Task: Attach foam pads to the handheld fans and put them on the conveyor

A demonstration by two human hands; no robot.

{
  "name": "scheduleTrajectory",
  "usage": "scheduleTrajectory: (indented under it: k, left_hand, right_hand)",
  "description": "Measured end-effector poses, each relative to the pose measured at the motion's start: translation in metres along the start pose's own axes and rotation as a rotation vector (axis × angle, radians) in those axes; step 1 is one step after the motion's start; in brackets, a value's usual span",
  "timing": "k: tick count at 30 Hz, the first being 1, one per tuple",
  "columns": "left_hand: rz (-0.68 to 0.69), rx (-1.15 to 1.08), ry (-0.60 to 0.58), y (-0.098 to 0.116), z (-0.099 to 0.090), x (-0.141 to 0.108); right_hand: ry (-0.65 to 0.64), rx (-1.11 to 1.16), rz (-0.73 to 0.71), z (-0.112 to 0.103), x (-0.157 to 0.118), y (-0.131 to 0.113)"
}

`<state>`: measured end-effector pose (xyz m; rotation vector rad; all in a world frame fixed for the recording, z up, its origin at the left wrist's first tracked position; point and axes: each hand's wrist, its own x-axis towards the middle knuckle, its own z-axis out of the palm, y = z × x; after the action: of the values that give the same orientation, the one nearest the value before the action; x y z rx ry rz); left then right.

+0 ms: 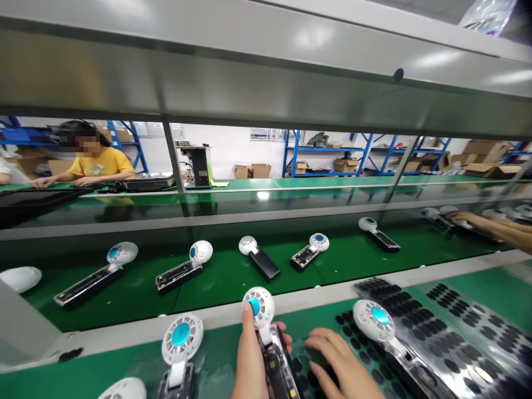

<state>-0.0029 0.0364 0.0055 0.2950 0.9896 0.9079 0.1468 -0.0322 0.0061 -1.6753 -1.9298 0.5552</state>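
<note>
My left hand [251, 354] is wrapped round a handheld fan [277, 363], its thumb against the blue disc on the white round head. The dark handle has a clear edge, and some parts show inside it. My right hand [336, 360] is just to the right, fingers bent and apart, with nothing visible between them. It hovers over or touches loose black round pads [361, 343]; I cannot tell which. A similar fan [182, 338] lies to the left of my hands, and another fan [374, 321] lies at the right on sheets of black pads [457, 332].
Beyond a pale rail [220, 316] runs a green conveyor belt [224, 291] carrying several fans. At far right another person's arm [494, 227] reaches onto it. A person in yellow [102, 163] sits at the back left. A metal shelf [266, 83] overhangs the bench.
</note>
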Motion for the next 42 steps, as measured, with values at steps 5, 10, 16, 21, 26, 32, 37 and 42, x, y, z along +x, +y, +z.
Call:
scheduleTrajectory:
  k: [5,10,16,21,26,32,37,42]
  left_hand:
    - [0.121,0.091,0.053,-0.013,-0.003,0.008]
    - [0.164,0.172,0.105,-0.016,-0.003,0.009]
    - [0.251,0.193,0.115,-0.018,0.004,-0.003]
    - [0.353,0.402,0.165,-0.018,0.003,-0.012]
    - [0.351,0.498,0.156,-0.014,0.003,-0.019]
    - [0.368,0.529,0.158,-0.015,0.001,-0.014]
    - [0.359,0.522,0.163,-0.018,-0.001,-0.012]
    - [0.361,0.536,0.144,-0.019,-0.001,-0.014]
  right_hand:
    - [-0.179,-0.127,0.057,0.002,0.02,-0.018]
    - [-0.183,-0.085,0.177,0.009,0.024,-0.023]
    - [-0.209,0.074,0.172,0.001,0.019,-0.014]
    - [-0.152,0.464,0.178,-0.015,0.022,-0.027]
    - [-0.227,0.41,0.147,-0.014,0.027,-0.044]
    - [-0.24,0.346,0.162,-0.01,0.029,-0.049]
    - [-0.255,0.342,0.205,-0.01,0.028,-0.051]
    - [-0.231,0.339,0.197,-0.007,0.027,-0.05]
